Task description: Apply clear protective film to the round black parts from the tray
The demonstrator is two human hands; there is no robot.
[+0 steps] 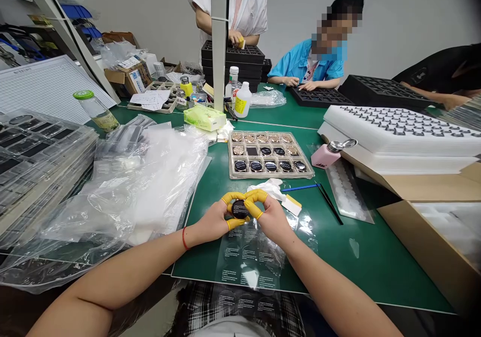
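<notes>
Head cam: black disc (pixel 239 210) pinched in both hands, over the near part of the green bench (pixel 356 277).
Left hand (pixel 215 221) curled round the disc, fingers closed in on its edge; right hand (pixel 273 222) has thumb and forefinger closed on the other side, yellow finger cots on both. Disc face carries white print, too small to read reliably. Printed clear film (pixel 229 262) lies below the hands, running over the bench edge. Just beyond: white cloth (pixel 273 188), with a yellow-and-white block (pixel 291 206) beside the right hand; black tweezers (pixel 330 205) further right. Compartment tray (pixel 270 175) behind holds gold-coloured round parts and black discs, front row all black. Pink bottle (pixel 325 157) stands right of the tray.
</notes>
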